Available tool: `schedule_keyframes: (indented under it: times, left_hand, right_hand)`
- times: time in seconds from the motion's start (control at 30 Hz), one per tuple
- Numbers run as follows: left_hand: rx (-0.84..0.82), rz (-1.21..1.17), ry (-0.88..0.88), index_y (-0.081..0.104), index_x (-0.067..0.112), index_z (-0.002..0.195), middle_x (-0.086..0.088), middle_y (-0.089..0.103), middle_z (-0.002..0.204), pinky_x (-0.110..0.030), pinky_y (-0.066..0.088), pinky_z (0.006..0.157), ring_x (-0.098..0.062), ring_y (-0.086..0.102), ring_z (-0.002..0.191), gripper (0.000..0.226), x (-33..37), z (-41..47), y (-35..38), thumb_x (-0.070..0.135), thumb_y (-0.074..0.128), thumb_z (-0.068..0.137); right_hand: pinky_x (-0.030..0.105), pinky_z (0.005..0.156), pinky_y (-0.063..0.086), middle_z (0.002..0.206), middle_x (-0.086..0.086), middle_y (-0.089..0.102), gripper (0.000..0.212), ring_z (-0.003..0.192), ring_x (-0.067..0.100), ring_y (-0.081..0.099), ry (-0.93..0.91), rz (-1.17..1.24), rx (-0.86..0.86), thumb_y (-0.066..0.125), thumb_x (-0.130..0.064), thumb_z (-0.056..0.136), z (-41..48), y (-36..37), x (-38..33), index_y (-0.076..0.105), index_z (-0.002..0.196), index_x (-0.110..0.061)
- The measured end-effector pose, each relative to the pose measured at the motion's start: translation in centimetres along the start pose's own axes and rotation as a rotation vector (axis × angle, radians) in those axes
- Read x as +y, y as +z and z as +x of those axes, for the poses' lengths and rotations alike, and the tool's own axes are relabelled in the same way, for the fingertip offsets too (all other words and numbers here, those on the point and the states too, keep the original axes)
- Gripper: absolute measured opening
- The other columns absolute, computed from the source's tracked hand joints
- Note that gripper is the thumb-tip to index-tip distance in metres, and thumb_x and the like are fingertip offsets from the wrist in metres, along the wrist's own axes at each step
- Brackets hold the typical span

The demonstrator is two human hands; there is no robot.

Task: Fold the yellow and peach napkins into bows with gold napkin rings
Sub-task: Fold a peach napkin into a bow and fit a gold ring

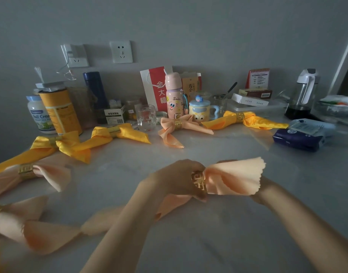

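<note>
A peach napkin [236, 177] is threaded through a gold napkin ring [198, 183] just above the table's middle. My left hand [175, 178] grips the ring and the cloth at it. My right hand [257, 191] is mostly hidden behind the fanned right loop and holds that loop. The napkin's other end [169, 205] trails down under my left wrist. Finished bows lie around: yellow bows [118, 133] [57, 144] [242, 119] and peach bows [177, 125] [29, 172] [9, 219].
Along the wall stand tins [61, 111], a glass mug [146, 118], a pink bottle [174, 95], a lidded cartoon mug [199, 110], boxes and a kettle [305, 91]. A dark tissue pack [299, 137] lies at the right. The marble tabletop [208, 243] spreads in front of me.
</note>
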State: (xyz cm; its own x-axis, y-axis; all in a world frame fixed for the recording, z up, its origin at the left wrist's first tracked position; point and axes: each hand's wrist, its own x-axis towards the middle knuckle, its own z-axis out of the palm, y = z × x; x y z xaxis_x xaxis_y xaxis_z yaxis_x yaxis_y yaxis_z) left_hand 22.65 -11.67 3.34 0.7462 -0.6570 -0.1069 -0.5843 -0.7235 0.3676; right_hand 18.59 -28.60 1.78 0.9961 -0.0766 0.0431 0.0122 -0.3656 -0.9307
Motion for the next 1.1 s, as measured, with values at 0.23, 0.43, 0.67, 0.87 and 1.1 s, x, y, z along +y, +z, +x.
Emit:
schedule_keyframes:
  times: [0.23,0.43,0.67,0.87,1.1]
  left_hand:
    - [0.115,0.056,-0.021,0.06,0.021,0.114,0.0,0.061,0.112,-0.028,0.038,0.08,-0.02,0.054,0.106,0.046,0.9,0.5,1.6,0.038,0.074,0.074]
    - [0.183,0.059,-0.009,0.062,0.019,0.099,0.001,0.065,0.103,-0.027,0.036,0.073,-0.02,0.058,0.1,0.027,0.3,0.4,1.7,0.035,0.069,0.078]
    - [0.229,-0.056,-0.072,0.063,0.027,0.11,0.005,0.065,0.108,-0.034,0.046,0.09,-0.017,0.058,0.103,0.037,-1.2,0.0,0.6,0.035,0.071,0.075]
    - [0.267,-0.132,-0.047,0.063,0.026,0.113,0.006,0.063,0.111,-0.019,0.04,0.082,-0.011,0.056,0.101,0.042,-2.2,-0.6,-0.7,0.028,0.076,0.074]
    - [0.323,-0.008,0.032,0.055,0.024,0.128,0.001,0.055,0.125,-0.019,0.032,0.09,-0.016,0.043,0.118,0.065,-1.5,-1.0,-1.5,0.013,0.079,0.069]
  right_hand:
    - [0.021,0.064,0.042,0.071,-0.006,0.062,0.039,0.066,0.008,0.056,-0.114,-0.042,0.015,0.052,-0.055,0.079,-1.5,-2.6,-3.5,0.061,0.076,-0.017]
    - [0.023,0.058,0.038,0.071,-0.003,0.056,0.027,0.073,0.018,0.056,-0.128,-0.697,-0.116,0.059,-0.018,0.087,-2.2,0.5,-2.0,0.045,0.064,-0.024]
    - [0.027,0.056,0.043,0.075,0.019,0.065,0.02,0.065,0.028,0.066,0.054,-0.293,-0.066,0.054,-0.013,0.092,-2.1,-0.8,-2.6,0.06,0.082,0.003]
    - [0.029,0.055,0.054,0.07,0.009,0.072,0.013,0.065,0.024,0.071,0.128,-0.164,-0.26,0.06,-0.013,0.09,-2.5,-2.9,-3.0,0.063,0.094,-0.001]
    - [0.018,0.071,0.051,0.089,0.001,0.071,0.067,0.078,0.008,0.066,0.113,-0.327,-0.539,0.062,-0.073,0.063,-3.5,-4.4,-3.4,0.066,0.095,-0.014]
